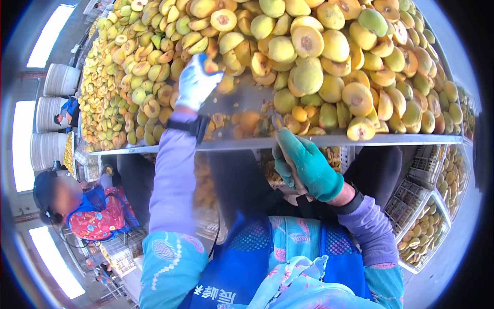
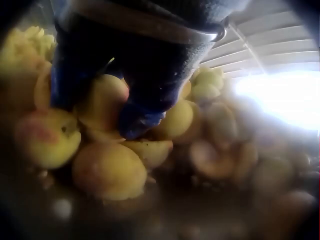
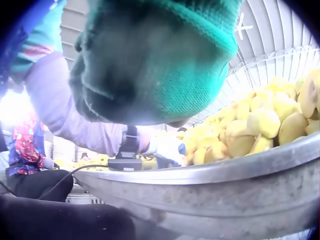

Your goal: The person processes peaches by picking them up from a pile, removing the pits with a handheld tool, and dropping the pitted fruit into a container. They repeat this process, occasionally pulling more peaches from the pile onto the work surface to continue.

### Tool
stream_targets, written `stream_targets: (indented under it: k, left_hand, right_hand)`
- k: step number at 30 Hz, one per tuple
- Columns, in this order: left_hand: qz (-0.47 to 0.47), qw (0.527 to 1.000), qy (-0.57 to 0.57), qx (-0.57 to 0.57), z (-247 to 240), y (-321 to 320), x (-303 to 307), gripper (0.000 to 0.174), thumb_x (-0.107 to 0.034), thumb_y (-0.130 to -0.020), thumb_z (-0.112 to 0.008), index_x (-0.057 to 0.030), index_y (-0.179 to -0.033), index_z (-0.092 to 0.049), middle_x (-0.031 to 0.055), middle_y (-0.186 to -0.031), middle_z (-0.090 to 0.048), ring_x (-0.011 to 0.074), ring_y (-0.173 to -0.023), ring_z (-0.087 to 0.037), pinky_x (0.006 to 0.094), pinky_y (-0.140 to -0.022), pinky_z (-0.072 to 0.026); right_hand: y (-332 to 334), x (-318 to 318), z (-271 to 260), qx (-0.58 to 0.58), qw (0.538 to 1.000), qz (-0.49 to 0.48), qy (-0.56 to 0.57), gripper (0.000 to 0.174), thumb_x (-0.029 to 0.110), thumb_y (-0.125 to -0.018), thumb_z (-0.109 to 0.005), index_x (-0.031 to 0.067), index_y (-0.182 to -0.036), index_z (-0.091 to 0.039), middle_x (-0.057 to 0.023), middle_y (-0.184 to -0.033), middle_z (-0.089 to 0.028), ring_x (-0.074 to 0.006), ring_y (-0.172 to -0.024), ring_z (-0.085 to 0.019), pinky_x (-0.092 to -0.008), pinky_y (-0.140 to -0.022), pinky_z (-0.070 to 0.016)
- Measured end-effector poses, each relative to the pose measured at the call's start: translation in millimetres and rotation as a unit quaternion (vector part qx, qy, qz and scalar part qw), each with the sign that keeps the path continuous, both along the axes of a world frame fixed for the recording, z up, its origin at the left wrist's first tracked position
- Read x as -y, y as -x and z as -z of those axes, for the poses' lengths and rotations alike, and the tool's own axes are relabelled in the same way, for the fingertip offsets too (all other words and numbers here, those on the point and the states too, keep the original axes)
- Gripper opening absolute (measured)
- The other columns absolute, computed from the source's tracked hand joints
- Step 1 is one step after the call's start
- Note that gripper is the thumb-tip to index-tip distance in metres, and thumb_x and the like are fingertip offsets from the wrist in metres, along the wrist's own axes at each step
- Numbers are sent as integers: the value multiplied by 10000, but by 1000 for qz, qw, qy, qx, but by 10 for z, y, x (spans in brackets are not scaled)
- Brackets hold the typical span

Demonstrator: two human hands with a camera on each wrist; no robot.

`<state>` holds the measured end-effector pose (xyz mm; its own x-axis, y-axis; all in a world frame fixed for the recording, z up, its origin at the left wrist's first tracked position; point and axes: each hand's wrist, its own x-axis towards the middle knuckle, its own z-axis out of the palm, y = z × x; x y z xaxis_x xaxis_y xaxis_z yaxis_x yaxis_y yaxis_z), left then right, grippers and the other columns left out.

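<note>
My left hand (image 1: pixel 198 85), in a white glove with blue fingertips, reaches over the heap of yellow peaches. Its thumb and fingers pinch a peach (image 2: pixel 104 102); in the head view only an orange patch of it shows. Whole-looking peaches (image 2: pixel 110 171) lie just below those fingers in the left wrist view. Near the table's front edge, my right hand (image 1: pixel 310 167) in a green glove grips a slim pitting tool (image 1: pixel 278 123) by its handle. A looped metal tip points up toward the fruit. The right wrist view shows mainly the green glove's back (image 3: pixel 190 75), with the tool hidden.
A metal table (image 1: pixel 329 140) with a raised rim carries the heap, many peaches halved. Small scraps lie on bare metal between my hands. Crates of peach halves (image 1: pixel 423 234) stand at the right. Another person (image 1: pixel 98 213) sits at the left, with stacked white tubs (image 1: pixel 49 116) beyond.
</note>
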<state>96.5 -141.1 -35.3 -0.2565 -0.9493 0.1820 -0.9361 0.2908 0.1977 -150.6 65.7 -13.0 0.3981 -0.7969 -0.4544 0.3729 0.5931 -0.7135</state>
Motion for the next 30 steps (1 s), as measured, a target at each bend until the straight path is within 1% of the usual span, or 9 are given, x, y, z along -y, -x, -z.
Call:
stream_targets:
  k: [3,7,9,10,17,19,22,26,30]
  left_hand:
    - [13,805,-255,-536,-146,-41,-367,588,-47,-803,-668,-36,-1351,-454,125,-1234,-574,249,-1008,-639,347,-802,-562]
    - [56,666,-278,-690,-238,318,-834,532,-38,-849,-583,28,-1355,-431,143,-1209,-563,240,-1053,-604,375,-894,-538]
    - [44,524,-298,-797,-204,498,-1021,446,-102,-883,-563,29,-1300,-475,140,-1187,-570,243,-1046,-602,396,-914,-520]
    - [28,514,-285,-809,-143,563,-1117,369,-156,-908,-547,28,-1227,-522,148,-1163,-578,243,-1017,-606,383,-894,-515]
    - [58,620,-213,-753,-134,664,-1752,333,-238,-928,-531,53,-1083,-578,177,-1082,-625,240,-876,-643,317,-805,-519]
    - [82,792,-82,-600,-110,683,-1847,358,-290,-921,-503,25,-1049,-616,154,-1010,-658,232,-829,-660,336,-737,-530]
    - [148,890,5,-431,-310,706,-2023,373,-329,-898,-506,-11,-1044,-635,100,-852,-688,235,-787,-669,343,-698,-524]
    - [176,912,81,-362,-310,704,-2073,301,-267,-886,-533,-19,-1024,-634,96,-834,-685,257,-763,-664,333,-681,-521]
    - [217,898,107,-368,-337,749,-2077,235,-207,-861,-600,-10,-984,-633,73,-799,-675,230,-701,-644,317,-639,-506]
  right_hand:
    - [-47,160,149,-41,995,51,77,390,413,-986,-450,52,-890,-563,-44,-638,-533,-140,-530,-492,-285,-465,-381]
    - [-233,327,1,-261,933,55,242,344,329,-980,-483,2,-980,-592,-246,-847,-628,-414,-777,-613,-474,-643,-463]
    - [-251,333,-47,-294,914,36,277,342,330,-978,-488,5,-974,-595,-258,-845,-625,-422,-791,-613,-462,-647,-464]
    - [-266,314,36,-302,903,43,304,365,344,-976,-496,-8,-977,-592,-261,-850,-633,-410,-813,-628,-453,-666,-468]
    - [-314,-234,128,-167,945,44,279,441,381,-982,-491,-45,-962,-603,-207,-763,-624,-246,-676,-581,-392,-647,-464]
    - [-328,-356,93,-208,936,42,279,442,378,-981,-494,-49,-965,-607,-205,-772,-628,-244,-690,-589,-390,-656,-463]
    - [-328,-494,31,-227,927,55,294,442,374,-979,-498,-53,-979,-610,-214,-787,-631,-257,-706,-598,-389,-668,-464]
    - [-313,-606,-66,-201,929,55,305,444,375,-978,-501,-56,-1010,-604,-233,-801,-630,-283,-719,-607,-392,-687,-471]
    - [-256,-591,2,-230,912,5,341,456,389,-985,-487,-50,-1038,-599,-137,-785,-645,-222,-730,-602,-379,-687,-477]
